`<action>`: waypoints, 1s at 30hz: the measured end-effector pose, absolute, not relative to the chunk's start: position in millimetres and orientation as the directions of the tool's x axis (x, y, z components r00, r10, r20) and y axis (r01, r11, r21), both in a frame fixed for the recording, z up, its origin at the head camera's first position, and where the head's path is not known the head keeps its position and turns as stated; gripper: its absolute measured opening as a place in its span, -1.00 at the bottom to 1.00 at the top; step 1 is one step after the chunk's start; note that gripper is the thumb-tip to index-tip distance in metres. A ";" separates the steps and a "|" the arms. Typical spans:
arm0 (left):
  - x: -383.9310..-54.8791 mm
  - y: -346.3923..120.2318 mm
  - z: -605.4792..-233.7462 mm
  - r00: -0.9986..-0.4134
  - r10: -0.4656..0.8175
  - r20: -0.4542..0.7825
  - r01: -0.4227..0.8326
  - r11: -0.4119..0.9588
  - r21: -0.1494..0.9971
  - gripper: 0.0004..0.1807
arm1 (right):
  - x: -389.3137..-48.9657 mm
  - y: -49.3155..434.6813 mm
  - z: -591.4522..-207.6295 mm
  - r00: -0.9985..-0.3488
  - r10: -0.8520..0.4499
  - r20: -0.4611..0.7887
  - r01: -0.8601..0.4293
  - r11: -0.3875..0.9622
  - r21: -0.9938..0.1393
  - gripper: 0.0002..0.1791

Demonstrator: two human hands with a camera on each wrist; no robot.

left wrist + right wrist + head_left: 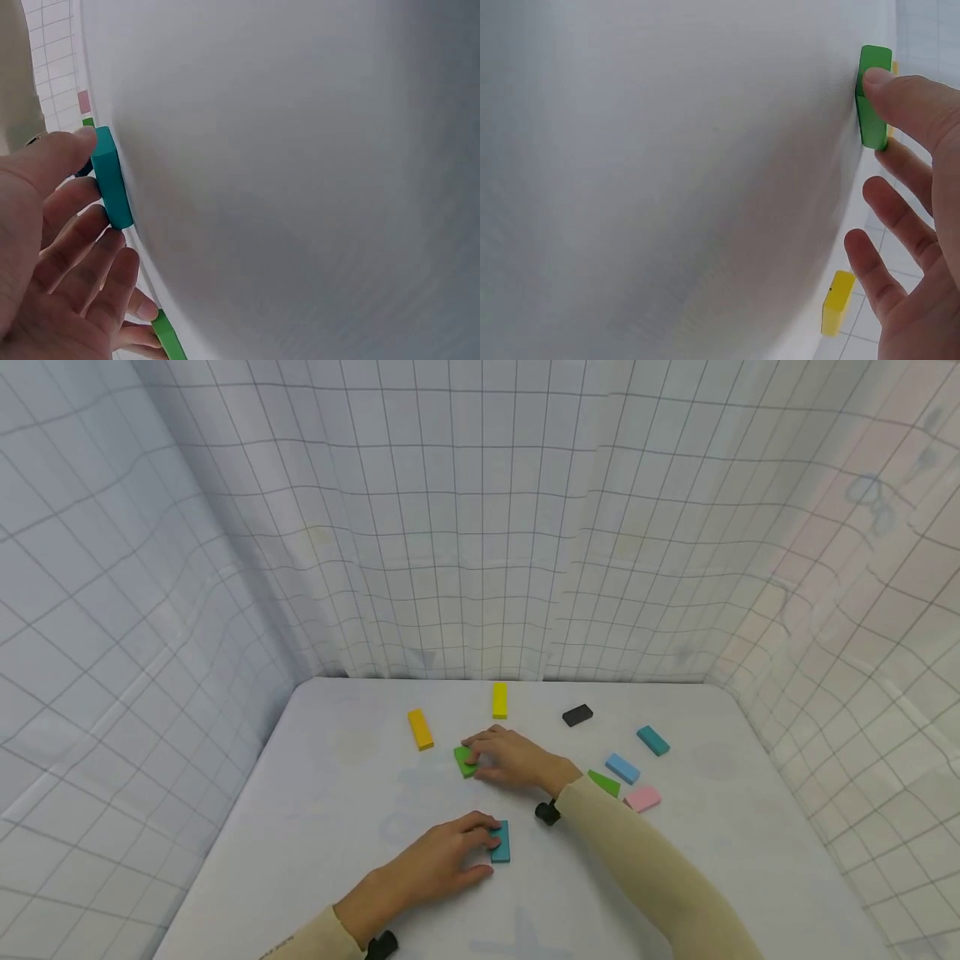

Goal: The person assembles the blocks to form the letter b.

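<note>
With right hand (517, 758), pinching green block (463, 762); with left hand (438, 864), teal block (503, 847); both partly covered. Elsewhere, seven blocks (500, 701), including another green block (606, 783) partly behind sleeve (645, 868).

No word, number or brand can be read in any view. A short slanted line of small dark lettering (277, 947) stands on the beige left sleeve (318, 938), at the bottom edge of the head view, too small and blurred to make out. High on the right-hand curtain (847, 602) is a faint bluish figure (870, 493); whether it is a sign cannot be told.
</note>
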State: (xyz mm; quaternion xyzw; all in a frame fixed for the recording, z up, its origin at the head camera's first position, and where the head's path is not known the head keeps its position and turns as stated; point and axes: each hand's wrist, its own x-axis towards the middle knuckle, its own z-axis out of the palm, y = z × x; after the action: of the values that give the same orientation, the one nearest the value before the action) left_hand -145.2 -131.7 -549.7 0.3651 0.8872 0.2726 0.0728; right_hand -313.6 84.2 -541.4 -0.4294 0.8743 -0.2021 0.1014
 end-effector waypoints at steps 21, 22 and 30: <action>-140.0 -114.6 -548.3 -0.802 0.567 0.186 0.564 0.620 0.545 -0.79 | -305.4 108.8 -545.1 -0.634 -0.769 0.089 -0.692 0.512 -0.509 -0.84; -139.8 -114.0 -548.1 -0.804 0.565 0.184 0.561 0.621 0.547 -0.79 | -304.1 110.7 -544.5 -0.631 -0.769 0.100 -0.698 0.508 -0.505 -0.84; -138.5 -112.6 -548.0 -0.813 0.554 0.180 0.550 0.630 0.549 -0.78 | -289.1 125.8 -540.7 -0.635 -0.762 0.127 -0.704 0.503 -0.501 -0.87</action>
State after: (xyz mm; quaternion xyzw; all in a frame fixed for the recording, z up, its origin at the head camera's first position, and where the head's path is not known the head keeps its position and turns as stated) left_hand -138.5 -112.6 -548.0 0.3057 0.9027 0.3029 0.0028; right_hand -289.1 125.8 -540.7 -0.4237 0.8652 -0.2623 0.0551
